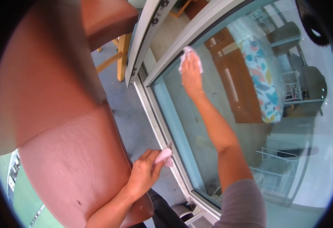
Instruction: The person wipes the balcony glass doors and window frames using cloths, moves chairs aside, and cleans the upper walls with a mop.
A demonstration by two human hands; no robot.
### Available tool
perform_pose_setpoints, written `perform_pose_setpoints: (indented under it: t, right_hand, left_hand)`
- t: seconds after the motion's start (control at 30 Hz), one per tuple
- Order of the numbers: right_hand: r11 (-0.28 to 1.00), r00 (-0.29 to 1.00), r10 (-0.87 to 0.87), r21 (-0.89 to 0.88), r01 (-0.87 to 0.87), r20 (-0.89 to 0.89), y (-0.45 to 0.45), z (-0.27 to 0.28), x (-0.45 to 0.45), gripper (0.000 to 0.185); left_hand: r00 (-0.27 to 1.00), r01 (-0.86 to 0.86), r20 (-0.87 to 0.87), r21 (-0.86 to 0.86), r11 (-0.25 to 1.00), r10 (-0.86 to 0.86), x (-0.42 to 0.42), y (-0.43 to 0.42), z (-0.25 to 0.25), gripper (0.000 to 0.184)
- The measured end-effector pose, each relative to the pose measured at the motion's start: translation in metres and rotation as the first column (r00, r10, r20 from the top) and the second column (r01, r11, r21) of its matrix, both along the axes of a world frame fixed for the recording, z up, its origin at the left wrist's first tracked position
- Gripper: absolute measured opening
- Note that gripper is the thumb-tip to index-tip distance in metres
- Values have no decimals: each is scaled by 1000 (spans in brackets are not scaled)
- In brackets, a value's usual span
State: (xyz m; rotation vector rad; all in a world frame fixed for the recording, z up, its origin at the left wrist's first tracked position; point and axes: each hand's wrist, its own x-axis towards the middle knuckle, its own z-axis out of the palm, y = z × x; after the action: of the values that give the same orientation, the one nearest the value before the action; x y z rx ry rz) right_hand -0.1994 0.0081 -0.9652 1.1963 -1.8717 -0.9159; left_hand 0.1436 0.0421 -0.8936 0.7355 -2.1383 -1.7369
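Note:
Against the glass pane (215,91) of a white-framed door, my right hand (192,72) presses a pale pink cloth (199,65) near the frame's upper left part. The fingers lie over the cloth, and its edges show around them. Lower down, my left hand (145,169) grips a second crumpled pink cloth (164,156) between thumb and fingers, close to the lower door frame (162,133). My left forearm rests over or just above the reddish-brown padded seat (75,163).
Another brown seat with wooden legs (124,57) stands at the top. Through the glass appear a brown wooden table (236,83) with a leaf-patterned cloth (263,76) and dark chairs (312,81). A second white frame edge (145,38) stands left of the pane.

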Motion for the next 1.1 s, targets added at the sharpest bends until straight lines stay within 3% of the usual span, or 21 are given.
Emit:
perform_pose_setpoints:
  t: [0.07,0.1,0.17,0.27,0.3,0.33,0.53,0.6,0.7,0.73,0.8,0.9,1.0,1.07,1.1]
  right_hand:
    - [973,998,50,223,-54,23,2,-69,1,55]
    - [974,997,56,217,-64,45,3,-96,-2,55]
    - [906,994,74,413,-98,75,1,-146,-3,50]
    - [829,991,55,547,-113,121,-7,-197,-4,47]
    - [829,988,57,545,-126,141,-9,-213,-5,47]
    - [832,988,54,540,-126,147,-12,-230,-6,46]
    - [829,977,33,540,-145,210,-20,-314,-15,46]
    - [710,957,-42,683,-173,286,-18,-336,-13,45]
    - [764,933,-92,626,-157,347,19,-382,-3,45]
    - [812,923,-92,565,-148,373,36,-389,-2,45]
    - [702,918,-105,682,-204,382,72,-363,16,45]
    - [701,916,-122,686,-193,382,137,-339,41,44]
    - [614,933,-160,773,-162,323,180,-289,60,48]
    - [864,930,-144,501,-49,339,203,-268,67,53]
    - [913,949,-121,408,-9,291,210,-246,68,55]
  left_hand:
    - [999,50,1,-23,998,-50,-2,-3,3,12]
    - [996,89,34,-58,994,-87,0,-2,-3,21]
    - [991,107,87,-58,993,-102,-2,-2,-7,24]
    - [975,146,179,-74,987,-130,-4,-6,-2,26]
    - [965,160,224,-91,983,-137,-4,-6,0,26]
    - [950,177,264,-8,984,-169,-3,-5,-2,37]
    - [924,238,314,-25,971,-218,-6,-6,-4,31]
    - [917,249,332,-42,967,-222,-7,-6,-8,31]
    - [917,262,328,-63,963,-228,-9,-6,-11,30]
    - [926,250,309,-77,965,-215,-9,-6,-11,30]
    - [933,217,310,-85,972,-181,-9,0,-11,25]
    - [927,254,321,-160,954,-193,-10,6,-10,29]
    - [929,300,298,-261,918,-219,-4,9,-12,20]
    - [936,308,279,-363,879,-212,-1,16,-14,15]
    - [937,311,270,-367,877,-220,0,18,-15,15]
